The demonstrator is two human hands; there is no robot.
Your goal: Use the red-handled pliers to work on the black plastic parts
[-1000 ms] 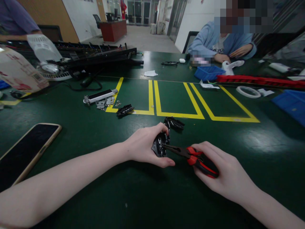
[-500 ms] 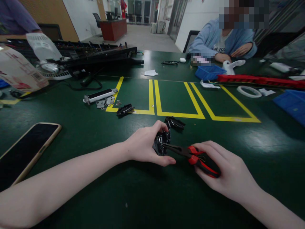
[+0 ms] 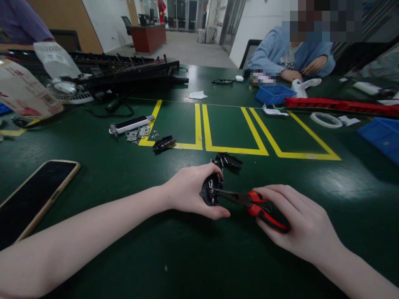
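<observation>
My left hand (image 3: 199,191) grips a black plastic part (image 3: 212,192) with its fingers round the far side and the thumb below. Long-nose pliers (image 3: 258,205) with red and black handles are held in my right hand (image 3: 299,220). The jaw tips touch the inner face of the black part, at a small shiny spot; whether they pinch anything is too small to tell. Just beyond my left hand lies a second black part (image 3: 230,160). Another similar black part (image 3: 164,143) rests by the yellow tape at the left.
A phone (image 3: 34,199) lies at left. Metal brackets (image 3: 137,133), small rings and a white-and-black bar (image 3: 132,125) sit farther back. Blue bins (image 3: 274,94), a tape roll (image 3: 326,119) and a red strip (image 3: 343,105) are at right. A person (image 3: 293,58) sits across the table.
The black part has tilted slightly in my left hand. The pliers and my right hand have shifted a little to the right, with the tips still at the part.
</observation>
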